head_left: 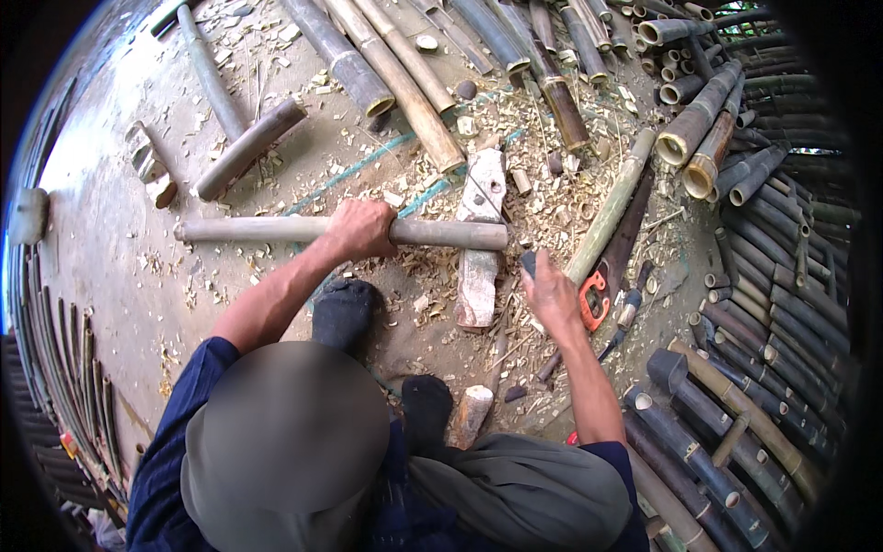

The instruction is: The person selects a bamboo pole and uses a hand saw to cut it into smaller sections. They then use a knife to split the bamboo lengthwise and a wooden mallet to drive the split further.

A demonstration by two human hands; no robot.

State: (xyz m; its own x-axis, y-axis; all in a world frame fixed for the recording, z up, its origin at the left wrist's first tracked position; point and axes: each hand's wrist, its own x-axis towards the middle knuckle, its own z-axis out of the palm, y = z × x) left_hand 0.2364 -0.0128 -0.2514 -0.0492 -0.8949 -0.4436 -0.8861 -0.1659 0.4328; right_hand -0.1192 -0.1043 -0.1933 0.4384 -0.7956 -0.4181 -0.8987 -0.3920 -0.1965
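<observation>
My left hand [361, 228] is wrapped round a bamboo pole [267, 229] that lies crosswise in front of me. The pole's right end rests on a pale, worn wooden block [477, 285]. Just beyond that end, my right hand [555, 299] is closed on a small dark block-like piece [528, 264]; its exact kind is unclear. A small gap shows between this piece and the pole's end. Beside my right wrist lies a saw with an orange handle [594, 300], next to a long pale bamboo length [614, 202]. A dark-handled tool [630, 309] is right of the saw.
Wood chips [552, 207] litter the concrete floor. Bamboo poles [418, 101] lie ahead, and stacked bamboo [763, 322] lines the right side. A T-shaped bamboo piece [250, 147] and a short wooden chunk [150, 166] lie far left. My dark-socked feet [345, 311] are near the block.
</observation>
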